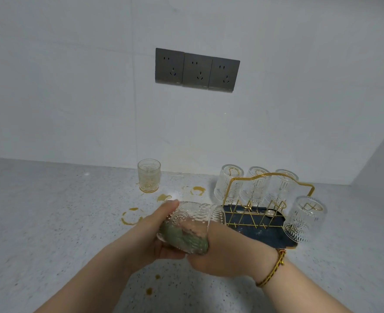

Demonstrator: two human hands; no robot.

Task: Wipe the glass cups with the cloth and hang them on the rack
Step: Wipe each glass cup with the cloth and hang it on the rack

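**Forearms low in frame: one cup mid-wipe**

Forearms enter from the bottom edge; a braided bracelet (274, 267) sits on the right wrist. Left hand (157, 231) grips the held cup (195, 216) round its body, thumb on top. The cup lies on its side above the counter (51, 211), just left of the rack (254, 214), its mouth towards the right hand (220, 256). That hand has its fingers pushed into the mouth and holds the green cloth (186, 239) wadded inside. The patterned glass blurs how the fingers lie.

Handling (judgement):
- Cup: rigid and brittle, probably of moderate weight. The embossing should aid grip, but any wet film would make it slippery.
- Best hold is round the body, as now, not by the rim.
- Cloth: soft, should conform to the inner wall.
- Hanging means inverting the cup over a free prong without knocking its neighbours. Cannot tell which prong is free.

Counts:
- Cups: 6. One is in hand. Four hung cups (228, 185) are inverted on the rack, three at the back and one front right. One dirty cup (149, 175) stands upright near the wall, yellowish at the base.
- Cloth: 1.
- Rack: 1, on a dark tray (265, 233).
- Wall sockets (196, 70): 3.
- Brown stains (131, 216) on the counter: several rings and drops.
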